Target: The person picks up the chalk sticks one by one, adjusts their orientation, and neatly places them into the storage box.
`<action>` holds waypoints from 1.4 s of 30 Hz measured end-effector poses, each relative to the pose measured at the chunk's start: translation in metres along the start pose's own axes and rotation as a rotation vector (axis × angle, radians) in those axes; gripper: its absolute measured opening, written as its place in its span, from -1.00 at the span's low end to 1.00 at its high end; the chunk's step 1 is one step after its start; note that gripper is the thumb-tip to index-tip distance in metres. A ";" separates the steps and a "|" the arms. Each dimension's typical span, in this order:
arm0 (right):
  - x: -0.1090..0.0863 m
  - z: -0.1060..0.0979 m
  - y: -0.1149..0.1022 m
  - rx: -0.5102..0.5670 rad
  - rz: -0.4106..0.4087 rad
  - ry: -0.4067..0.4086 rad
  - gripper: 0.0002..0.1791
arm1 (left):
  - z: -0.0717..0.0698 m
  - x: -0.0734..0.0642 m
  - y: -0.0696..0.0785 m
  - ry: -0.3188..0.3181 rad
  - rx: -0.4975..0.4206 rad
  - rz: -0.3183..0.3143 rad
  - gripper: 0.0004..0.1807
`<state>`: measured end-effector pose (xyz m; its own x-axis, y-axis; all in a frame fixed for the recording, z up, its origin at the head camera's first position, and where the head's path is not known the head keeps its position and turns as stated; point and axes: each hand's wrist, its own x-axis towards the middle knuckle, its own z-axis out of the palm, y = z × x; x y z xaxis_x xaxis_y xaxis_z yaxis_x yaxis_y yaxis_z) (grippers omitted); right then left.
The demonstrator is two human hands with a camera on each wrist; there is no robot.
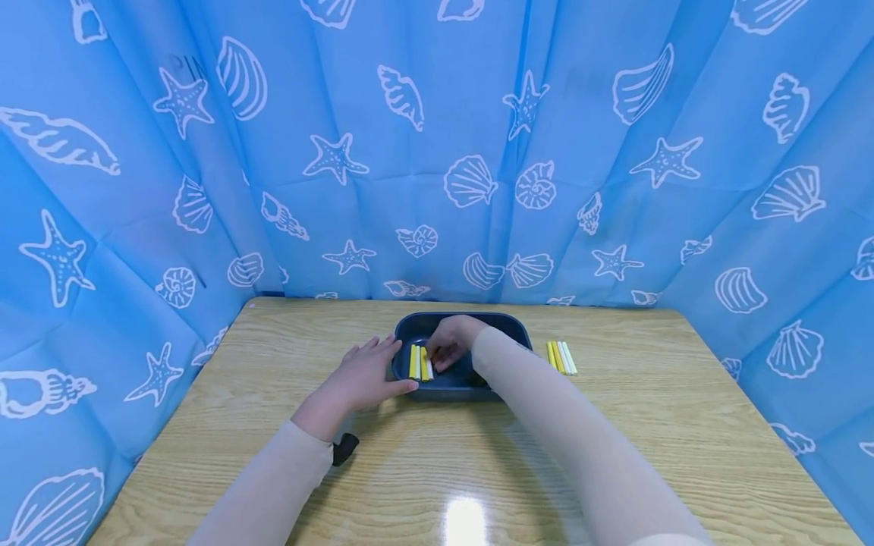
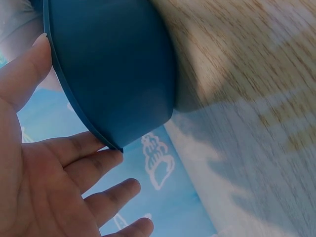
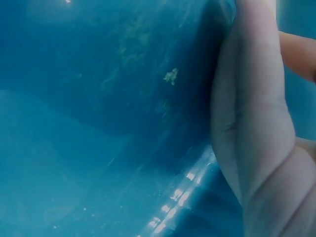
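In the head view, my left hand [image 1: 367,371] lies at the left edge of the dark tray [image 1: 444,395]; my right hand [image 1: 452,343] bends its fingers inside, by a row of yellow and white sticks [image 1: 421,364] near the left wall, with room rightward, and more sticks [image 1: 561,358] lie beyond the right edge on the table [image 1: 614,425]. In the left wrist view, my thumb and fingertips, spread wide, touch the rim at separate spots. In the right wrist view, my hand borders glossy tray floor; whether it grips a stick I cannot tell.
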<state>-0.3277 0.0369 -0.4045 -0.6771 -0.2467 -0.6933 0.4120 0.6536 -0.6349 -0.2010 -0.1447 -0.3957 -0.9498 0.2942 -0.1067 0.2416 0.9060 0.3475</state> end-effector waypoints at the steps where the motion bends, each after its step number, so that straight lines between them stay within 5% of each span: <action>1: 0.000 0.000 0.000 0.001 0.004 0.001 -0.84 | 0.000 0.000 0.000 0.000 0.000 0.000 -0.02; 13: -0.018 -0.022 -0.002 0.079 -0.032 -0.076 -0.78 | -0.002 0.000 0.002 -0.005 0.000 -0.005 -0.03; 23: -0.050 -0.044 0.002 0.127 -0.119 -0.123 -0.52 | -0.003 0.000 0.004 -0.002 0.009 -0.015 -0.03; 42: -0.099 -0.061 0.018 0.033 -0.235 -0.179 -0.50 | -0.003 -0.001 0.004 -0.003 0.007 -0.014 -0.03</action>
<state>-0.2901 0.1167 -0.3261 -0.6392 -0.5127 -0.5732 0.2781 0.5408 -0.7939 -0.2000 -0.1425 -0.3920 -0.9525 0.2824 -0.1140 0.2299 0.9122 0.3391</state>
